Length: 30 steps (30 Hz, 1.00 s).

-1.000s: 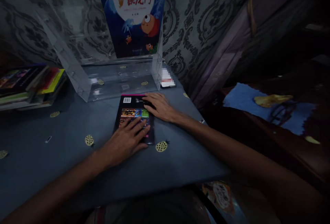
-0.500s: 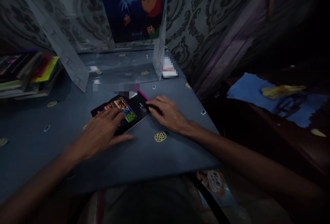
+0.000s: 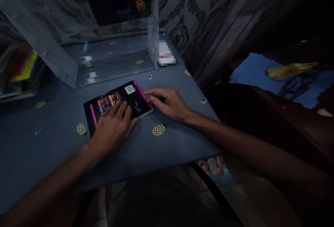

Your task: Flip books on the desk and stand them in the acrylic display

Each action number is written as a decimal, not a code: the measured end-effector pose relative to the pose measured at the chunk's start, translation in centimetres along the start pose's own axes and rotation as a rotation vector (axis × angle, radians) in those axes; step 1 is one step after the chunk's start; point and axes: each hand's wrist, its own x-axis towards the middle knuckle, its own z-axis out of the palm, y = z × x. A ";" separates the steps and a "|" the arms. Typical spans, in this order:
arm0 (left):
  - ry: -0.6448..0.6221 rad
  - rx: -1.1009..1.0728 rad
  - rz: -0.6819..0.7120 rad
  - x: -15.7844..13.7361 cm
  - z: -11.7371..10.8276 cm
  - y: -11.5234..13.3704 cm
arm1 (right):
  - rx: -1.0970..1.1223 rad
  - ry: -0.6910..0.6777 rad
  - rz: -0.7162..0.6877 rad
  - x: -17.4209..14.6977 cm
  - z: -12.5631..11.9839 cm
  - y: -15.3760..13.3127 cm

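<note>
A closed book (image 3: pixel 138 106) with a black back cover, small colour pictures, a white barcode and a pink spine lies flat on the blue-grey tablecloth (image 3: pixel 180 143). My left hand (image 3: pixel 114 120) rests palm down across the lower middle of the cover, its fingers extended and hiding part of the pictures. At the spine, the index finger and thumb of my right hand (image 3: pixel 169 103) touch the book's right edge. That index finger is stretched out, while the other fingers are partly hidden beneath the hand.
A clear acrylic stand (image 3: pixel 113 65) holds a dark blue picture book (image 3: pixel 120 0) behind the book. Stacked books (image 3: pixel 22 70) stand at the left. Beyond the table's right edge, a blue cloth (image 3: pixel 250 70) bears a yellowish object (image 3: pixel 283 72). A plastic-wrapped picture item (image 3: pixel 212 169) lies below the front edge.
The book has turned slightly, and its barcode and pink cover strip now show more clearly. My left hand has shifted right over the cover; my right fingers meet the spine. The view has shifted.
</note>
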 end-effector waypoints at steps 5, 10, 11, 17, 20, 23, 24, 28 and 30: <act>0.014 0.004 0.002 0.2 -0.1 0.0 | 0.037 0.002 -0.048 0.2 -0.4 -0.2; -0.034 -0.023 -0.022 0.2 -0.3 0.1 | 0.047 -0.012 -0.018 0.2 -0.8 -0.6; -0.046 -0.036 -0.031 0.2 -0.2 0.1 | 0.036 -0.029 -0.011 0.1 -0.8 -0.6; -0.044 -0.035 -0.070 -0.2 0.6 0.6 | -0.091 -0.103 -0.103 -0.2 -0.9 0.0; -0.034 0.041 -0.029 -0.3 0.7 0.7 | -0.128 -0.089 -0.150 0.4 -0.5 0.1; -0.046 0.125 0.008 -0.4 0.8 0.5 | -0.198 -0.111 -0.286 1.5 0.4 -0.1; -0.050 0.141 0.030 -0.4 0.9 0.3 | -0.227 -0.135 -0.338 1.8 0.8 -0.2; -0.040 0.129 0.139 -0.1 1.7 -0.9 | -0.348 -0.205 -0.414 2.1 2.0 0.0; -0.038 0.112 0.149 0.5 2.1 -1.3 | -0.401 -0.191 -0.397 2.0 2.3 0.3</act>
